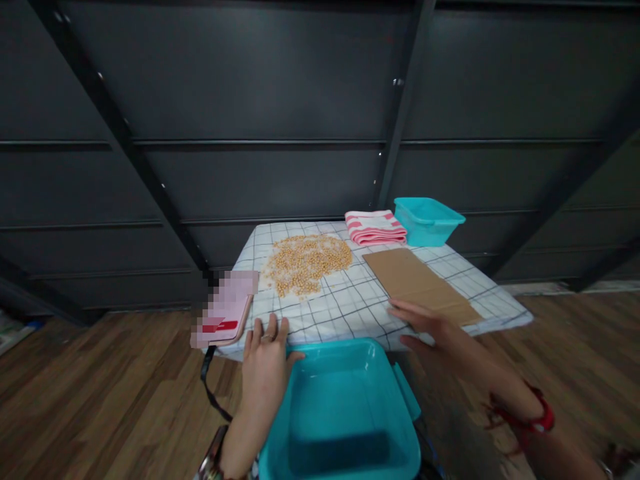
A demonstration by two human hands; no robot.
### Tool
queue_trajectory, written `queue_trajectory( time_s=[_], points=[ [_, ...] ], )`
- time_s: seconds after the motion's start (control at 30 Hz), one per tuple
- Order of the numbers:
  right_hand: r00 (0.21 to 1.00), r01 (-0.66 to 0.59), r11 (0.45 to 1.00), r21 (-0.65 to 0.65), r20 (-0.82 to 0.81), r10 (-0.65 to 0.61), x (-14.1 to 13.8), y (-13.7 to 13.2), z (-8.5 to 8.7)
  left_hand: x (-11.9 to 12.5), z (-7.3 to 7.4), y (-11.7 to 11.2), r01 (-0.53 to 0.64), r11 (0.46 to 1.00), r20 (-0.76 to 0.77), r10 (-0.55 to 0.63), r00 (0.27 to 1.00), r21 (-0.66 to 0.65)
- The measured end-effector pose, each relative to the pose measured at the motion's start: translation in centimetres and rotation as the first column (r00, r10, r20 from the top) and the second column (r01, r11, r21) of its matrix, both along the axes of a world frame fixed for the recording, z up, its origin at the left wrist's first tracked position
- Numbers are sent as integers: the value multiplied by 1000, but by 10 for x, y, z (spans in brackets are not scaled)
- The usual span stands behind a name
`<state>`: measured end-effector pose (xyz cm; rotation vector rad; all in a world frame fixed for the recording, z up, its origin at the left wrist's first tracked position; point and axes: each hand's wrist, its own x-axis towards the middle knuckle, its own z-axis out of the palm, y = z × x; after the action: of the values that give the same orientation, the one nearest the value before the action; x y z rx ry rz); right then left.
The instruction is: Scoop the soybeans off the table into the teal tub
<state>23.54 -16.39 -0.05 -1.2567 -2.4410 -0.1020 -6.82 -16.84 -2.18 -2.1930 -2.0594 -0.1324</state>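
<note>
My left hand (267,367) has its fingers stretched forward over the near edge of the checked cloth. Its thumb reaches to the rim of a large teal plastic tub (350,400), whose inside looks bare, at the table's front edge. To the right, my right hand (430,330) is slightly blurred, fingers extended and thumb apart. It lies at the near left edge of a flat piece of brown cardboard (420,280); whether it grips or only touches it is unclear. Spread on the cloth farther back are many yellow soybeans (307,262), away from both hands.
A pink phone (227,310) lies at the table's left edge, a black strap hanging below it. Behind the cardboard are a folded pink-and-white towel (375,228) and a smaller teal basin (427,223). A dark panelled wall (270,87) rises behind the cloth-covered table (345,313).
</note>
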Motion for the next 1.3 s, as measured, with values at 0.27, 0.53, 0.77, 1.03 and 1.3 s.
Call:
queue_trajectory(
  time_s=[0.27,0.53,0.77,1.03,1.3],
  points=[
    [996,-65,998,11,69,64,-58,-2,-25,-1,3,0,5,1000,-25,-5,1000,-22],
    [999,-17,999,49,45,15,-61,-3,-39,1,13,0,-15,998,3,16,1000,-64],
    [998,-45,998,40,39,43,-65,1,-35,1,12,1,-28,997,-1,28,1000,-75],
    [987,142,977,161,47,-152,-34,32,-15,1,12,1,-24,998,-10,23,1000,-66],
    [838,482,875,-49,317,-443,3,71,11,2,10,1,-33,998,1,33,999,-60]
  ],
)
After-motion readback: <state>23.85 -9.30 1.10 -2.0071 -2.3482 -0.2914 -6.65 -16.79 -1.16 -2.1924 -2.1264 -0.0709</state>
